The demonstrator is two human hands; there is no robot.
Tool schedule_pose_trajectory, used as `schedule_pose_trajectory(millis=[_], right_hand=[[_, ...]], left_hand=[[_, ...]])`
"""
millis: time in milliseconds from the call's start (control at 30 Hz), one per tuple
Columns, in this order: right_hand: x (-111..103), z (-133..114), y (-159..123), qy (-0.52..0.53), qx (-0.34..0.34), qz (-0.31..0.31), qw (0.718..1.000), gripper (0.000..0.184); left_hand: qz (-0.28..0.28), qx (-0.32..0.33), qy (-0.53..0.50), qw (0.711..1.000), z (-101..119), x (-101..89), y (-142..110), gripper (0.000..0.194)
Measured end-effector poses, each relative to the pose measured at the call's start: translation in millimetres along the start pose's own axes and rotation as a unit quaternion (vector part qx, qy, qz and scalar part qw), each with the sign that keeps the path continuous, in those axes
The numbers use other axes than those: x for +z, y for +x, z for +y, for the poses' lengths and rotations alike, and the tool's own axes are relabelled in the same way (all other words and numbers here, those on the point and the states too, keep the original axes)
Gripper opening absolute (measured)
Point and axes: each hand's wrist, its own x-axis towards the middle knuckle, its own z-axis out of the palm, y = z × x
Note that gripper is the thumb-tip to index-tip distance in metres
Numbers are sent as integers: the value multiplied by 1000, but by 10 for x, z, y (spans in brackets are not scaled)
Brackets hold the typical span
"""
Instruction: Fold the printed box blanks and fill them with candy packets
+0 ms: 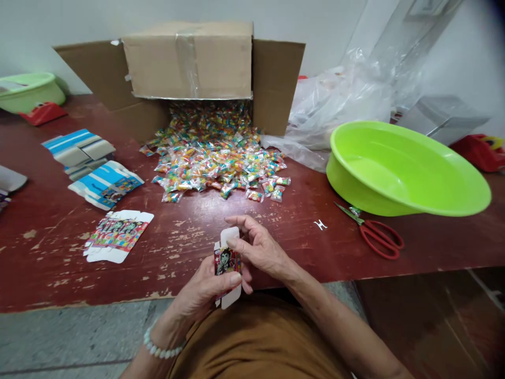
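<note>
A small printed candy box [225, 260] is held upright before my body at the table's front edge. Its white flaps stick out at the top and bottom. My left hand [209, 279] is closed around it, thumb across the printed front. My right hand [260, 245] is at its top, thumb touching the upper white flap, with fingers partly stretched out behind. To the left lie flat printed cartons [120, 231] and a stack of blue-and-white cartons [106, 184]. Beyond my hands spreads a heap of small clear candy packets [216, 163].
A large cardboard box [189, 63] lies on its side, packets spilling out. A lime-green basin [379, 205], red-handled scissors [381, 239] and clear plastic bags [339, 100] are on the right. Another green basin [35, 95] and a red object [43, 113] stand far left.
</note>
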Motion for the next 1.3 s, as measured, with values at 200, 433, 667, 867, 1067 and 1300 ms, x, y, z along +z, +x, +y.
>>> schedule_pose_trajectory(millis=[200, 433, 667, 867, 1067, 1300], right_hand=[[-15, 68, -100, 36, 13, 33, 999, 61], [58, 58, -106, 42, 26, 80, 996, 29], [-10, 81, -97, 6, -7, 201, 980, 43], [20, 156, -115, 26, -58, 224, 973, 32], [-172, 127, -97, -17, -50, 192, 980, 25], [-423, 43, -74, 21, 15, 116, 993, 42]], left_hand=[[83, 6, -1, 997, 54, 64, -2, 38], [176, 43, 45, 983, 6, 87, 43, 39], [241, 208, 79, 945, 23, 90, 69, 67], [249, 195, 122, 941, 113, 265, 59, 61], [223, 160, 86, 958, 148, 169, 237, 36], [208, 160, 118, 958, 171, 213, 332, 37]])
